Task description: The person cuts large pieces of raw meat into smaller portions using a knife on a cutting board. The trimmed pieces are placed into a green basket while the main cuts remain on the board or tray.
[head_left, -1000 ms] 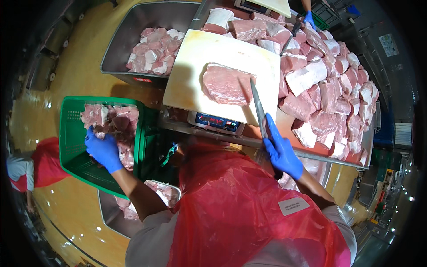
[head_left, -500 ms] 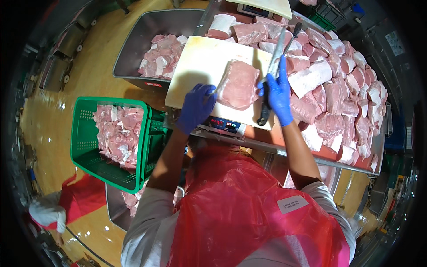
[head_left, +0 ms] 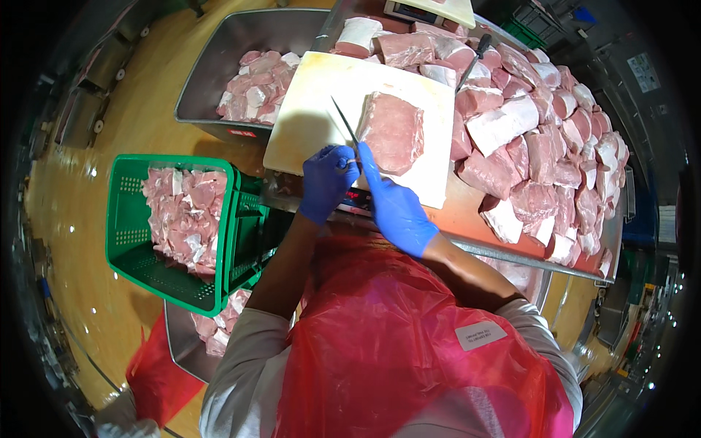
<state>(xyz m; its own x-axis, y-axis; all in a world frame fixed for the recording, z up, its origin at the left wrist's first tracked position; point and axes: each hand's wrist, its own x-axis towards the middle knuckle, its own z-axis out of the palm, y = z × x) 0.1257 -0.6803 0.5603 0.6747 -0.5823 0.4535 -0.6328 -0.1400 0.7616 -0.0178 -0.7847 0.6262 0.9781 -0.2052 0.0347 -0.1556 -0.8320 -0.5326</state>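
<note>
meat [head_left: 393, 135] lies on the right half of the white cutting board [head_left: 314, 95]; i judge it soft, slippery and weighty, best taken by its thick sides. over the board's near edge i have the right hand [head_left: 400, 210] gripping a knife [head_left: 345, 118] and the left hand [head_left: 328, 182] curled; whether it holds anything i cannot tell.
</note>
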